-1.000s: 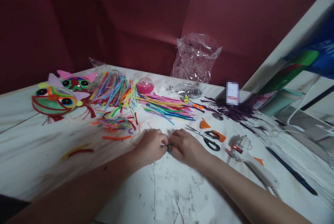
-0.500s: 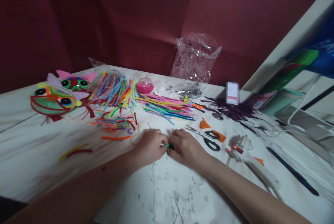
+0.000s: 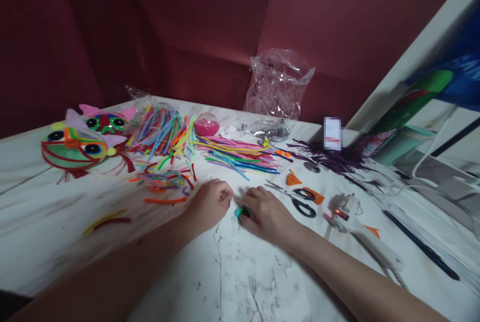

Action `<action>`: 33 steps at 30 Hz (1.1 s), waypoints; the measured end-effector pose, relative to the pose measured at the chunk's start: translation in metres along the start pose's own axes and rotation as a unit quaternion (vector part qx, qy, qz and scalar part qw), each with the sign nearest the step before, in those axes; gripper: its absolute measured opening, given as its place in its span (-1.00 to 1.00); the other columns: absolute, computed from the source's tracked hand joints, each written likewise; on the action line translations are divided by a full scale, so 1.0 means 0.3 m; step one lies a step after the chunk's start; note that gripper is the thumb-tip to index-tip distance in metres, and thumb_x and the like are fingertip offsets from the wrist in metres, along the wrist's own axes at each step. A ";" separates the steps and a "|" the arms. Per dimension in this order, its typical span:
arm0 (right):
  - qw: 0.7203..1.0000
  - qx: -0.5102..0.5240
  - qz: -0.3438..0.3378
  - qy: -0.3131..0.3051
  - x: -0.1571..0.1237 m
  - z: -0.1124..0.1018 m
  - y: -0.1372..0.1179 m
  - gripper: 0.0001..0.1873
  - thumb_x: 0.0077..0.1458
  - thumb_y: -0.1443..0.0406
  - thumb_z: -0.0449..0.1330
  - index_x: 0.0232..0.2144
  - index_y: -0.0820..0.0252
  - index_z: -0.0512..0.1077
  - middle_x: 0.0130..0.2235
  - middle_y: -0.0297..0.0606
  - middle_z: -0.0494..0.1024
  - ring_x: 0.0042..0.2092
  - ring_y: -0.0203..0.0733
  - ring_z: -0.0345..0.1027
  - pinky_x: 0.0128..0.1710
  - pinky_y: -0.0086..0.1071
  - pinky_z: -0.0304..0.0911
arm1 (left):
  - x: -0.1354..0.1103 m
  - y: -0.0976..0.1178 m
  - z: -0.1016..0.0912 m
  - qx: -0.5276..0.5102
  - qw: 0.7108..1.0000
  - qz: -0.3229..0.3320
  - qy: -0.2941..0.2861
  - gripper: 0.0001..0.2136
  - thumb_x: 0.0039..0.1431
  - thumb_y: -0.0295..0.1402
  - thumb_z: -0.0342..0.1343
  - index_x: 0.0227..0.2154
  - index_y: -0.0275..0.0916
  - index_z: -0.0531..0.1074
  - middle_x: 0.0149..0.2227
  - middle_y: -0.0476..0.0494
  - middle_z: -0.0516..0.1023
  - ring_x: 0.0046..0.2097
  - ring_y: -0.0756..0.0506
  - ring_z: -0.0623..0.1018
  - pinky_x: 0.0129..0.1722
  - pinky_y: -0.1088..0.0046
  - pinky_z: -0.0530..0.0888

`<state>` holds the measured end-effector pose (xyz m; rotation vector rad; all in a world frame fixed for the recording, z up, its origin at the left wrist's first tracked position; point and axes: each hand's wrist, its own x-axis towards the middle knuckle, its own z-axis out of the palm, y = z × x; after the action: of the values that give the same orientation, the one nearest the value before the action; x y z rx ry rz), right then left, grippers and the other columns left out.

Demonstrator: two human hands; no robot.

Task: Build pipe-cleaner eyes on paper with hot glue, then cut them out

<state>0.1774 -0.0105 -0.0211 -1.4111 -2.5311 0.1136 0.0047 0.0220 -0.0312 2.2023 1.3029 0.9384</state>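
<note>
My left hand (image 3: pixel 207 204) rests on the white table (image 3: pixel 56 242), fingers curled into a pinch; what it holds is too small to make out. Just right of it, my right hand (image 3: pixel 265 213) is closed on a small green and teal coiled piece (image 3: pixel 239 211), pressed against the tabletop. The two hands are a few centimetres apart. Behind them lie loose coloured pipe cleaners (image 3: pixel 236 153) and a denser bundle of them (image 3: pixel 161 128).
Black-handled scissors (image 3: pixel 298 201) and orange cut-outs (image 3: pixel 294 179) lie right of my right hand. A white glue gun (image 3: pixel 365 238) lies further right. Two decorated round faces (image 3: pixel 77 148) sit far left, a pink dome (image 3: pixel 208 124) and a clear plastic bag (image 3: pixel 279 84) at the back.
My hands have drawn slightly apart. The green coiled piece stays at my right fingertips and now shows more teal. The view has shifted a little.
</note>
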 end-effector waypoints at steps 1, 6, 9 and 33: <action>1.000 0.000 -0.001 0.002 0.000 0.000 0.001 -0.91 0.00 0.33 0.14 -0.38 0.19 0.42 -0.33 -0.21 0.40 -0.22 -0.10 0.21 -0.20 -0.27 0.15 | -0.001 0.001 -0.002 0.006 1.000 0.001 -0.005 -0.82 -0.05 -0.66 0.03 -0.54 -0.27 0.44 -0.47 -0.01 0.46 -0.38 0.00 0.44 -0.39 0.54 0.32; 1.000 -0.004 -0.002 0.009 -0.002 0.007 0.006 -0.91 0.00 0.33 0.14 -0.38 0.19 0.43 -0.33 -0.20 0.40 -0.22 -0.10 0.22 -0.20 -0.27 0.15 | -0.013 0.014 -0.004 0.041 0.998 0.026 -0.035 -0.82 -0.05 -0.66 0.03 -0.54 -0.29 0.45 -0.47 -0.04 0.47 -0.36 -0.01 0.44 -0.36 0.52 0.32; 1.000 -0.013 -0.010 0.012 -0.004 0.014 0.009 -0.92 0.02 0.32 0.13 -0.41 0.18 0.43 -0.35 -0.21 0.40 -0.24 -0.12 0.22 -0.23 -0.29 0.14 | -0.017 0.016 -0.002 0.053 0.997 0.032 -0.036 -0.83 -0.03 -0.64 0.04 -0.54 -0.29 0.45 -0.47 -0.05 0.46 -0.36 -0.02 0.44 -0.37 0.52 0.31; 0.999 -0.032 -0.018 0.009 -0.004 0.010 0.010 -0.91 0.04 0.30 0.12 -0.42 0.17 0.43 -0.36 -0.23 0.39 -0.25 -0.13 0.23 -0.26 -0.31 0.13 | -0.043 -0.002 0.017 0.122 0.982 0.108 -0.095 -0.69 -0.09 -0.71 -0.06 -0.45 -0.23 0.50 -0.38 -0.10 0.47 -0.22 -0.12 0.44 -0.17 0.34 0.33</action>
<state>0.1798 -0.0098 -0.0248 -1.3816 -2.5652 0.0133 0.0037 0.0109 -0.0396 2.5915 1.1587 0.6490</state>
